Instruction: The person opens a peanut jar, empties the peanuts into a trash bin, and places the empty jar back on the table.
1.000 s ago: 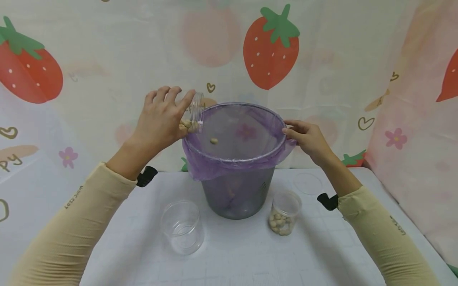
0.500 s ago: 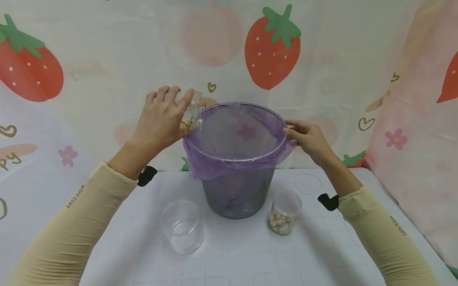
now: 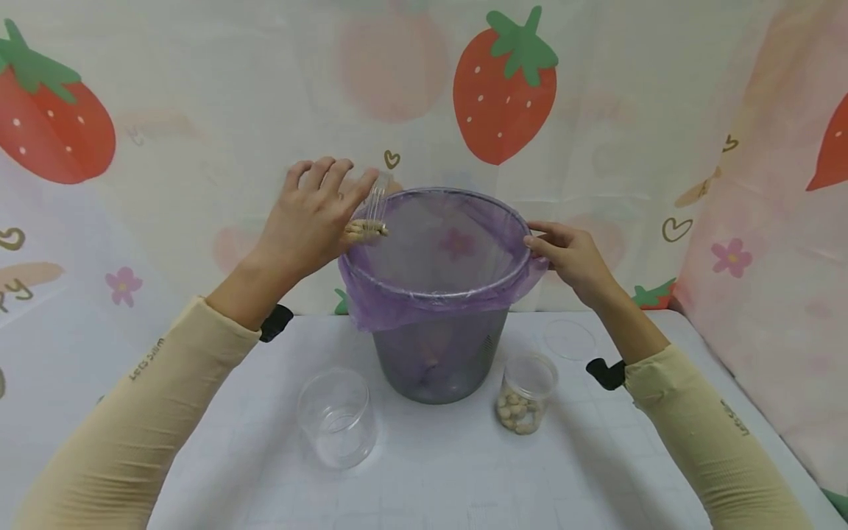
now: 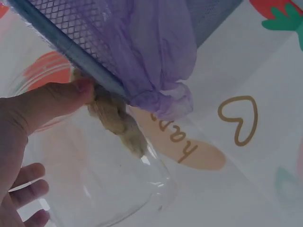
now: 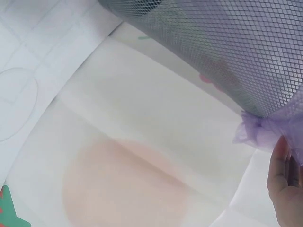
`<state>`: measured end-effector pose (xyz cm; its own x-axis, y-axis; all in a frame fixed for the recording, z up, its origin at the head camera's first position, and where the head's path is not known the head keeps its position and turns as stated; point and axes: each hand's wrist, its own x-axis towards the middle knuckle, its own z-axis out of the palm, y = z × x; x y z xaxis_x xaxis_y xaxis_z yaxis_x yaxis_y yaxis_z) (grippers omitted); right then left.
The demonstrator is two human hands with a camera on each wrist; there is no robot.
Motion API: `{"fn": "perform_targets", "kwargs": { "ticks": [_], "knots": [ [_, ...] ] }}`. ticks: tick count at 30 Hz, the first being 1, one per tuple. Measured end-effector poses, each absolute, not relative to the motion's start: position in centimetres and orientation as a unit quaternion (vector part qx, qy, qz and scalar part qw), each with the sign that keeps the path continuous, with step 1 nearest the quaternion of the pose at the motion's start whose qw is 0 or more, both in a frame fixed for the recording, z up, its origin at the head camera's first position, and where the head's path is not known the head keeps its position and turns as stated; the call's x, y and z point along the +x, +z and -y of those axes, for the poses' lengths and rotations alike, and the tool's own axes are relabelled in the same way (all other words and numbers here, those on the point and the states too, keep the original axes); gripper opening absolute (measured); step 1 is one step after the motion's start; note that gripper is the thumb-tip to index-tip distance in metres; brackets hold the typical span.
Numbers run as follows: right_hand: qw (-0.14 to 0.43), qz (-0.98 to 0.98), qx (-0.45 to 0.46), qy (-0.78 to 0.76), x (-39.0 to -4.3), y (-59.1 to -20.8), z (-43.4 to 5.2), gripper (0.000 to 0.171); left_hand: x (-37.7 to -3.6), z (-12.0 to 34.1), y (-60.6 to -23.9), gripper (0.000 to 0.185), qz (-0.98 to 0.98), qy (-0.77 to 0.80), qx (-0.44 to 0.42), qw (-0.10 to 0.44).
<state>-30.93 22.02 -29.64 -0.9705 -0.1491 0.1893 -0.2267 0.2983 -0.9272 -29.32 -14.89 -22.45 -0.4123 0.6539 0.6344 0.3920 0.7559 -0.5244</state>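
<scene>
Backdrop: a pale cloth printed with strawberries (image 3: 503,88), hearts and flowers hangs behind and to the right of the work area.
Table (image 3: 424,471): white surface with a faint grid, running from the near edge to the backdrop.
Bin (image 3: 440,361): grey mesh bin standing upright at the far middle of the table, lined with a purple bag (image 3: 397,305) whose edge folds over the rim.
Left hand (image 3: 308,221): raised at the left of the bin's rim, fingers and thumb curled round a clear jar (image 3: 372,202) tipped on its side, its mouth over the bin opening.
Peanuts (image 3: 364,230): a small cluster lies at the mouth of the tipped jar, right at the bin's left rim; the left wrist view shows it against the mesh just under the bag's fold.
Right hand (image 3: 573,258): at the right of the rim, fingers bent, pinching the folded bag edge against the bin.
Empty jar (image 3: 336,418): clear, upright, near left of the bin, apart from it.
Small jar (image 3: 526,394): clear, upright, just beside the bin at near right, partly filled with peanuts.
Lid (image 3: 568,340): clear disc lying flat on the table, right of the bin.
</scene>
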Motion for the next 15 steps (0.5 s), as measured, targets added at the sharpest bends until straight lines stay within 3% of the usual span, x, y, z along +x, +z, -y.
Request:
{"fn": "perform_targets", "kwargs": {
  "ticks": [8, 15],
  "knots": [
    [0.032, 0.801, 0.117, 0.586, -30.84, -29.49, -21.89, 0.051, -29.03, 14.8, -22.11, 0.088, 0.865, 0.115, -0.284, 0.398],
    [0.029, 0.798, 0.121, 0.59, -30.87, -29.62, -21.86, 0.051, -29.15, 14.93, -22.42, 0.079, 0.839, 0.129, -0.305, 0.431]
  ]
}}
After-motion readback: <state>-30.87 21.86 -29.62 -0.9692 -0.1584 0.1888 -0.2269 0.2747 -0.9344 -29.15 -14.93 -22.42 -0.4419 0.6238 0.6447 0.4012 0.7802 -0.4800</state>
